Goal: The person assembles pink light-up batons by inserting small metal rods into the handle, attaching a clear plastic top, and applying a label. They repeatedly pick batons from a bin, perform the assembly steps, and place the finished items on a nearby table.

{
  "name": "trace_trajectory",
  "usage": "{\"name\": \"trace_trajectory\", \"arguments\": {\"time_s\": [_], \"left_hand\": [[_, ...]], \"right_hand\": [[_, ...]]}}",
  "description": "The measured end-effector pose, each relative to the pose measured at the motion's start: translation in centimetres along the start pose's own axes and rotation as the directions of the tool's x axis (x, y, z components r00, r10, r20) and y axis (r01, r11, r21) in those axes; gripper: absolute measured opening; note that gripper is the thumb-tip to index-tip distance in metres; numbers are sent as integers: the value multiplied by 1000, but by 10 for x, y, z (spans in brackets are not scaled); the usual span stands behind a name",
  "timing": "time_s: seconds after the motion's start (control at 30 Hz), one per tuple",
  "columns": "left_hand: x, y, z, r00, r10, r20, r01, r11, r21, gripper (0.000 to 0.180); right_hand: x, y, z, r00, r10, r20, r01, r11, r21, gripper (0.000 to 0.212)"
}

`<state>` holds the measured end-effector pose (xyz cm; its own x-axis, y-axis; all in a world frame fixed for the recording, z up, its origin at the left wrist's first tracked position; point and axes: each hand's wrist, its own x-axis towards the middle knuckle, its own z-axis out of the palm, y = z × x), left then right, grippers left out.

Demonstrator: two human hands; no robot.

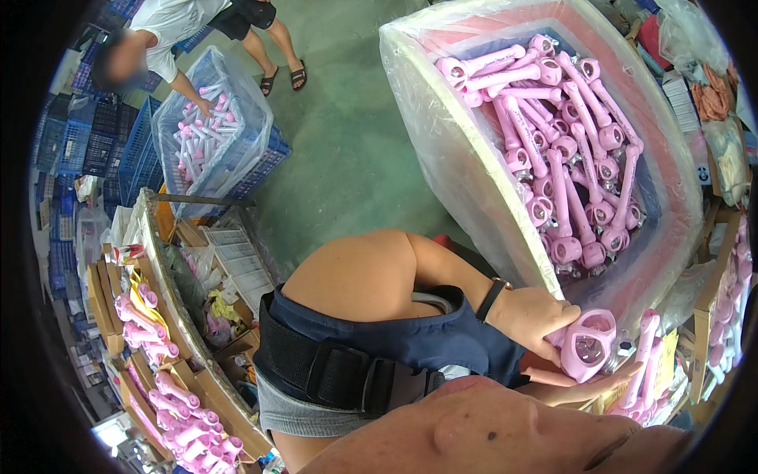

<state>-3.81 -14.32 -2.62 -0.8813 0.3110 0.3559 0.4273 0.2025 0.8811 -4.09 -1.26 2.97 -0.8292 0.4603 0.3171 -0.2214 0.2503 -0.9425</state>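
Observation:
Close to the lower right, my left hand (541,317), with a black band at its wrist, grips a pink plastic toy wand (587,345) by its round head. The head has large window openings and a clear part inside. Below it, my right hand (580,389) is partly hidden, its fingers around the underside of the same wand and one finger stretched to the right. Whether the held wand has a handle cannot be made out. More pink wands (649,359) stand just right of my hands. Beyond them, a large plastic-lined bin (462,150) holds many finished-looking pink wands (562,193).
Another person (178,31) at the upper left reaches into a blue lined crate (257,158) of pink and white pieces. Pink parts (189,423) lie in cardboard trays along a bench (178,316) at the left. Cardboard boxes (705,332) stand at the right edge.

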Motion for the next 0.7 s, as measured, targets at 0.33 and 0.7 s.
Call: {"name": "trace_trajectory", "arguments": {"time_s": [0.33, 0.7], "left_hand": [[2, 4, 4, 1000, -20, -11, 20, 1000, 14, 62], [-5, 13, 18, 998, 58, 20, -58, 998, 16, 64]], "right_hand": [[-15, -2, 4, 944, 300, -137, -232, 900, 370, 60], [-32, 26, -7, 893, -190, -408, 209, 978, 3, 47]]}}
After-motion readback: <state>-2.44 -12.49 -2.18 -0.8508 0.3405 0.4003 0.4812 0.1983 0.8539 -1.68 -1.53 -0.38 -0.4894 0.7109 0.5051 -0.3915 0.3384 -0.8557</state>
